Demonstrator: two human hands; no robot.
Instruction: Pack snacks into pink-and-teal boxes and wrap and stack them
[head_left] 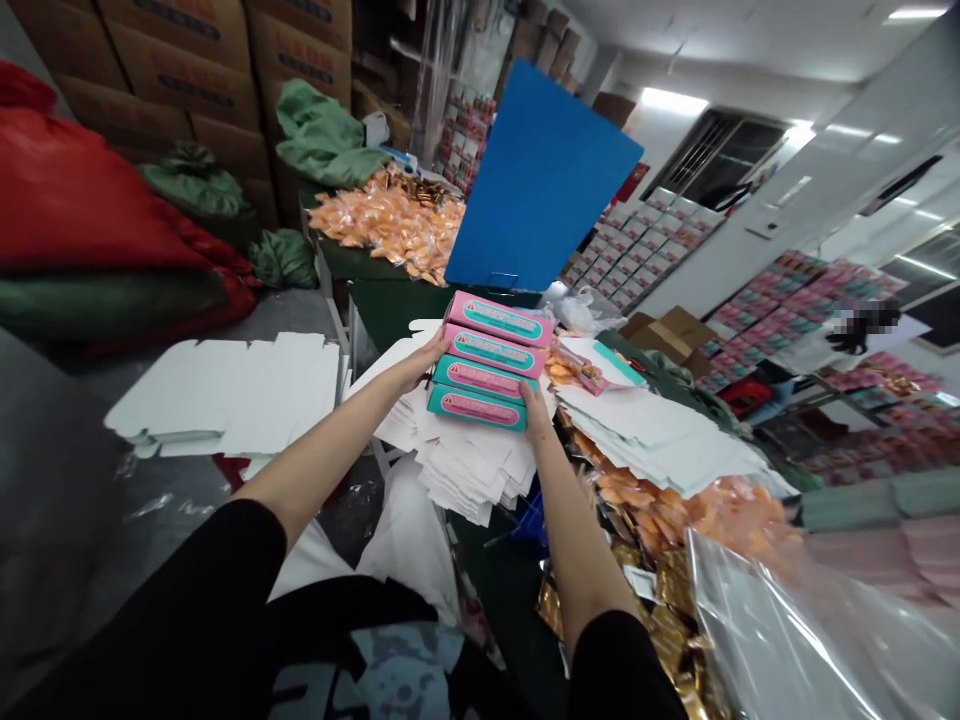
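Observation:
Several small boxes [491, 362], pink ones at the far side and teal ones nearer me, are held together in a row between my two hands. My left hand [429, 360] presses on their left ends, and my right hand [535, 412] grips the right end of the nearer boxes. Below them lies a pile of flat white carton blanks [471, 465]. To the right of the boxes, a pink box [581, 366] lies by orange packets. The undersides of the held boxes are hidden.
A blue panel [544, 180] stands behind the boxes. Orange packets [390, 225] are heaped at back left. More white blanks lie on a left-hand stack [232, 390] and a right-hand stack [652, 430]. Gold packets [671, 620] and a clear plastic bag [795, 620] are at lower right.

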